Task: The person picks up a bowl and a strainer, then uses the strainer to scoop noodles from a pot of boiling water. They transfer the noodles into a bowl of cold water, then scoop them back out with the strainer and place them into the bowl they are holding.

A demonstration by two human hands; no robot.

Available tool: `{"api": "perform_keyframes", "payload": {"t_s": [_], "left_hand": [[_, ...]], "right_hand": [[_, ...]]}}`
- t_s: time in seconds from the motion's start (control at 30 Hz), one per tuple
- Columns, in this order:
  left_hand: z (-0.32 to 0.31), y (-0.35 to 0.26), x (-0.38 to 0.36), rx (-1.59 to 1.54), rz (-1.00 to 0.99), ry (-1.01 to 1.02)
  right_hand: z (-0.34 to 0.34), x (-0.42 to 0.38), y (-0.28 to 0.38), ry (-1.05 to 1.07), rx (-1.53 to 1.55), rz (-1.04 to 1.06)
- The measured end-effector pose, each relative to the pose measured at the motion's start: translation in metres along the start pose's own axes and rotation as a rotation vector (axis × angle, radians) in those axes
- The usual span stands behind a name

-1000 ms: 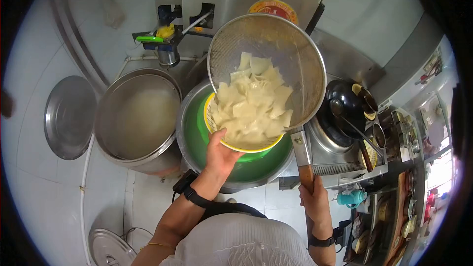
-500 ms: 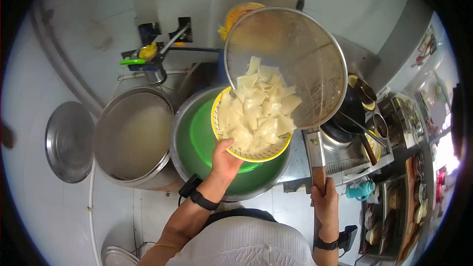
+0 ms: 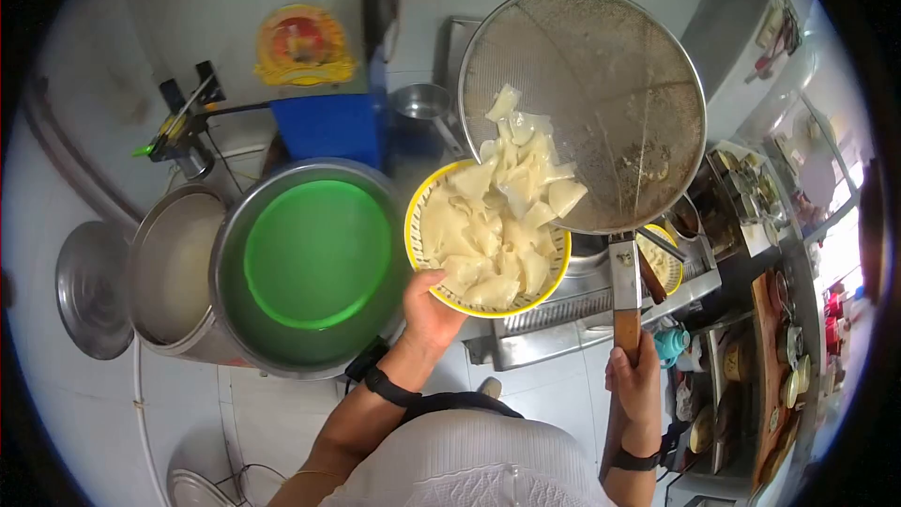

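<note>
My left hand (image 3: 434,313) grips the near rim of a yellow-edged plastic colander (image 3: 413,242), thumb over the edge. Pale, flat noodle sheets (image 3: 493,244) fill it, and some reach up from its far right side onto the mesh of a large round strainer (image 3: 601,94). My right hand (image 3: 635,380) is wrapped around the strainer's wooden handle (image 3: 627,327). The strainer's mesh overlaps the far right rim of the colander. Part of the colander's underside is hidden.
Left of the colander stands a large metal basin (image 3: 235,319) with a green round container (image 3: 249,268) in it. Beyond are a metal pot (image 3: 141,319) and a round lid (image 3: 89,291). A stove counter (image 3: 563,319) lies behind the strainer; shelves (image 3: 765,366) stand right.
The view has turned right, and the colander and strainer have moved from over the basin to beside the stove counter. Both hands keep their holds. Fewer noodle sheets appear heaped in the colander's middle.
</note>
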State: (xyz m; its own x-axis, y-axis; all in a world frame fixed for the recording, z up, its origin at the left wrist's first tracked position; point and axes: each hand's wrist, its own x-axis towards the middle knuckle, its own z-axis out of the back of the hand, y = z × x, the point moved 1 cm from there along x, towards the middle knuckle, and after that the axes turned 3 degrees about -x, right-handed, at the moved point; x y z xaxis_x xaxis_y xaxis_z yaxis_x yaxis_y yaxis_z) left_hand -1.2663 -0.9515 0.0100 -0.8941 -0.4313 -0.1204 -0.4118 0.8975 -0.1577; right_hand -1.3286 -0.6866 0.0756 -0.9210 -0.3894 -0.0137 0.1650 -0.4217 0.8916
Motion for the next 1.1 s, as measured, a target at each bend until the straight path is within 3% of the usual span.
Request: {"api": "perform_keyframes", "payload": {"t_s": [0.1,0.23,0.43,0.7,0.83,0.93,0.97,1.07,1.1], "left_hand": [[-0.011,0.056,0.014,-0.015,-0.002,0.008],[-0.015,0.089,0.018,-0.011,0.023,0.03],[-0.015,0.127,0.03,0.051,0.047,0.001],[-0.002,0.11,0.036,0.138,0.017,0.0],[-0.001,0.096,0.028,0.206,-0.014,-0.006],[0.001,0.087,0.02,0.201,-0.031,0.003],[0.003,0.085,0.018,0.199,-0.029,-0.002],[0.004,0.084,0.011,0.207,-0.078,-0.055],[0.003,0.084,0.01,0.212,-0.082,-0.062]], "right_hand": [[0.059,0.02,-0.027,0.044,0.054,-0.023],[0.099,0.028,-0.017,0.201,0.213,-0.259],[0.151,0.035,-0.017,0.228,0.322,-0.42],[0.197,0.03,-0.042,-0.006,0.359,-0.438],[0.217,0.037,-0.095,-0.206,0.147,-0.424],[0.225,0.04,-0.141,-0.402,-0.223,-0.422],[0.225,0.04,-0.154,-0.4,-0.226,-0.425],[0.22,0.039,-0.191,-0.45,-0.757,-0.265],[0.219,0.037,-0.2,-0.441,-0.753,-0.267]]}}
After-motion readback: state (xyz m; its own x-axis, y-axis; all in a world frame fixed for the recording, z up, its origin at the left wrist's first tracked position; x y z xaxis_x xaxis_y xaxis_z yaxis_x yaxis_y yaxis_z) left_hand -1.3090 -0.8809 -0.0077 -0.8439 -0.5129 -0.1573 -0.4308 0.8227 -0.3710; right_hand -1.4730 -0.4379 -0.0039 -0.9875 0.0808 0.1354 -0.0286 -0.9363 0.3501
